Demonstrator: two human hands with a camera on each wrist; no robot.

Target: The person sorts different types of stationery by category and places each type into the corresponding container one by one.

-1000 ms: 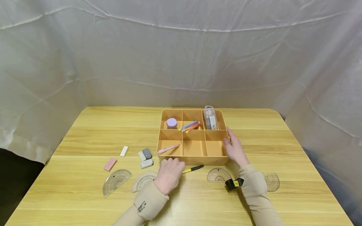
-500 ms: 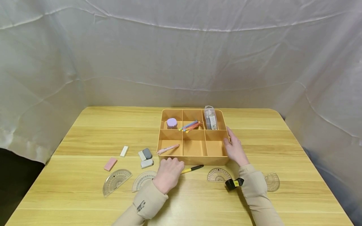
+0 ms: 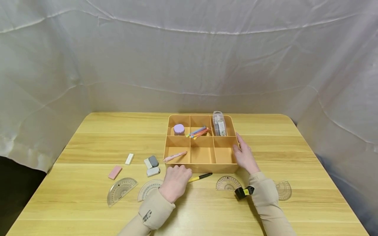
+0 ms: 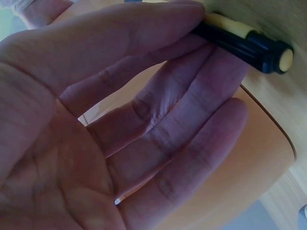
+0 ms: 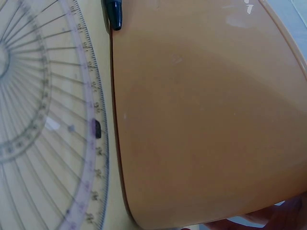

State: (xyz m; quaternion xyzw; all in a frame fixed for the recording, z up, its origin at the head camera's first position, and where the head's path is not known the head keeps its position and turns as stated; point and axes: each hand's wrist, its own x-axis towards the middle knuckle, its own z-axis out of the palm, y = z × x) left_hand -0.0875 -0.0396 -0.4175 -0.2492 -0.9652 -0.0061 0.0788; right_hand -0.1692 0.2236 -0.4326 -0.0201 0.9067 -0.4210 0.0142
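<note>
My left hand (image 3: 175,182) pinches a yellow-and-black pen (image 3: 200,177) on the table just in front of an orange six-compartment organizer box (image 3: 203,168). In the left wrist view the thumb and fingertips meet on the pen (image 4: 256,48), and its black end with a pale tip sticks out. My right hand (image 3: 246,158) holds the box's right wall, thumb at the rim. The right wrist view shows the box's smooth front wall (image 5: 201,110), with the right fingers partly seen at the bottom edge. A pink pen (image 3: 175,156) leans in the front left compartment.
In the back compartments are a purple-lidded container (image 3: 178,129), several colored pens (image 3: 198,132) and a clear case (image 3: 219,124). Erasers, including a pink one (image 3: 115,172), lie left. Clear protractors, one here (image 3: 228,183), lie along the front. A black tape measure (image 3: 243,192) sits beside the right sleeve.
</note>
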